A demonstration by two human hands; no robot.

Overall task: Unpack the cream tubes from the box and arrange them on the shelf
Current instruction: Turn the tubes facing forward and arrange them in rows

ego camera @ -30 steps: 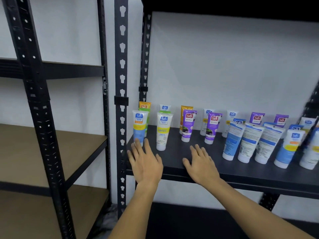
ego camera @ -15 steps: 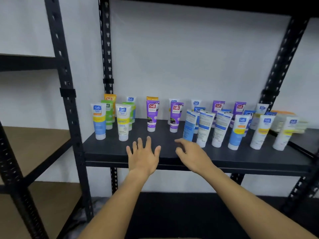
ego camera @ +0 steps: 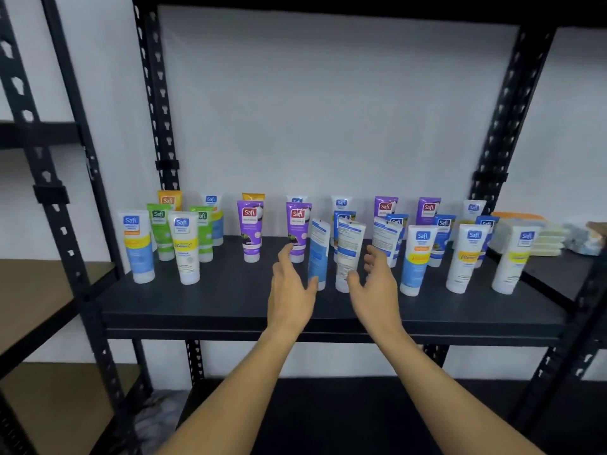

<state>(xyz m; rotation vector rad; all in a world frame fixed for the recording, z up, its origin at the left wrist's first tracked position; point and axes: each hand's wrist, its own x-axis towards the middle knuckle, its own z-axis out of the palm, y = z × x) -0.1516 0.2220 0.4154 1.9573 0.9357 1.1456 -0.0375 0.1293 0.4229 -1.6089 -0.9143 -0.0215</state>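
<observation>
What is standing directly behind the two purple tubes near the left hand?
Behind the left purple tube an orange tube shows only its top. Behind the right purple tube a white tube peeks out. Their lower parts are covered.

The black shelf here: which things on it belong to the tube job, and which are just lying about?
Part of the job:
- cream tubes, standing cap-down
- black shelf they stand on
- left hand and right hand, open beside two back-facing tubes

Just lying about:
- stacked packets at far right
- brown side shelves
</observation>
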